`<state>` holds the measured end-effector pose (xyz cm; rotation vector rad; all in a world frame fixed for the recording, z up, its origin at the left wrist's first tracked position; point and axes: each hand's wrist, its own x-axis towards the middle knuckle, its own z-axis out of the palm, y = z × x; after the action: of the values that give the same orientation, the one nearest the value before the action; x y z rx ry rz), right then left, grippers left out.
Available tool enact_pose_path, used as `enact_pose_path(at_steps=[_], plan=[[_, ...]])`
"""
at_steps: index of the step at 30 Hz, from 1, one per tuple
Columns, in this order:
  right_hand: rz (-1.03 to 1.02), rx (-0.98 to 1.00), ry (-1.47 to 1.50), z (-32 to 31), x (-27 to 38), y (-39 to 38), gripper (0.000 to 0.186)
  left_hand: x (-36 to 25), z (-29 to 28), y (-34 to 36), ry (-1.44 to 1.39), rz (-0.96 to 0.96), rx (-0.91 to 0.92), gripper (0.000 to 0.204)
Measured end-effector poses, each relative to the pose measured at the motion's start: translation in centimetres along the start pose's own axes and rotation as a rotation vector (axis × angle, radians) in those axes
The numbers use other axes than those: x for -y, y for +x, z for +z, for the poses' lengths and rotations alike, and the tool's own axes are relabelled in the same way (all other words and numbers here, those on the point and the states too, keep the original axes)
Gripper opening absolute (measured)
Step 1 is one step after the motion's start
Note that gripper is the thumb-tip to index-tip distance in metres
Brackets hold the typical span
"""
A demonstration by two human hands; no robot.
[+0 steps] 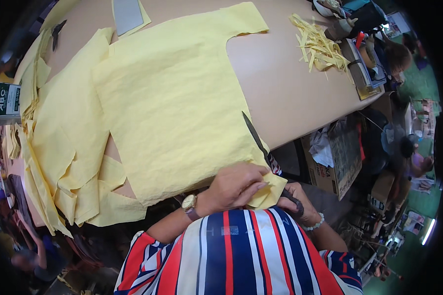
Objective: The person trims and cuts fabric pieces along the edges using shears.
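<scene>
A large yellow fabric piece lies spread over the table, its near edge hanging toward my body. My left hand, with a watch on the wrist, pinches the fabric at its near right corner, where a small flap is folded over. Around the dark handle of a pair of scissors my right hand is closed. The long dark blade points away from me along the fabric's right edge. Where the lower blade sits is hidden by the cloth and my left hand.
More yellow fabric lies in loose folds at left, beside a green-and-white box. Another dark cutting tool rests at far left. Yellow strips are heaped at far right of the tan table. Cartons stand below its right edge.
</scene>
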<state>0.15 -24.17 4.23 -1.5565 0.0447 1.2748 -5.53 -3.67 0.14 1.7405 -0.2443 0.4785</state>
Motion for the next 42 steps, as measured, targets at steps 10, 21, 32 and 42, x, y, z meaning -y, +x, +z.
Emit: enact_pose_path(at_steps=[10,21,32,42], plan=[[0.076,-0.040,-0.029,1.1,2.5,0.2,0.021,2.0,-2.8,0.8,0.891,-0.363,0.055,0.066],[0.049,-0.071,-0.072,1.5,2.7,-0.1,0.020,2.0,-2.4,1.0,0.945,-0.386,0.107,0.067],[0.056,-0.094,-0.100,0.6,1.8,-0.7,0.021,1.0,-2.3,1.1,0.713,-0.311,0.040,0.050],[0.021,-0.104,-0.056,1.9,2.6,0.2,0.020,1.9,-1.2,1.2,0.618,-0.259,-0.091,0.037]])
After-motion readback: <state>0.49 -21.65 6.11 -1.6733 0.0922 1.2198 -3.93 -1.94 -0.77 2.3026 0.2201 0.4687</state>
